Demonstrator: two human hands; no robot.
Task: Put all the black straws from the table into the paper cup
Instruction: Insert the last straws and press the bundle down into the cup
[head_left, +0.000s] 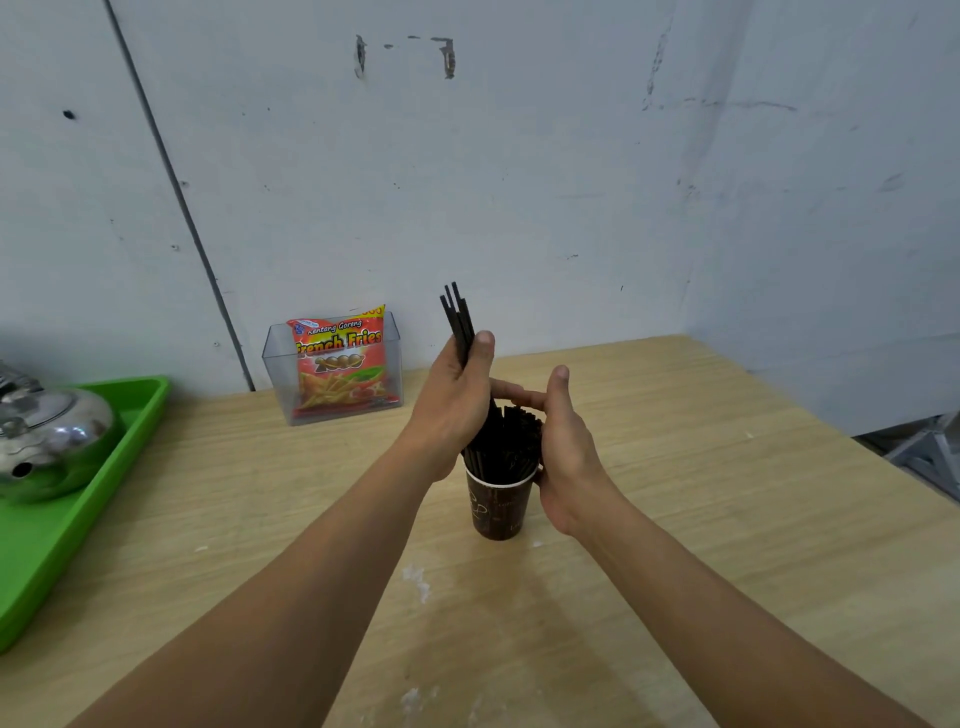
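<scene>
The red snack packet at far left reads "Kentang Goreng"; below that, "French Fries"; then "2000". The paper cup's markings are illegible.

Kettle, green tray, crisps

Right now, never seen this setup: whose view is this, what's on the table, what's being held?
There is no machine here. One camera worn on a person's head looks forward and down at their two bare hands. The left hand grips a few black straws that stick up above it. The right hand cups the bundle of straws already standing in the dark paper cup. The wooden table also holds a clear box with a French fries snack bag, and a green tray carrying a metal kettle.
</scene>
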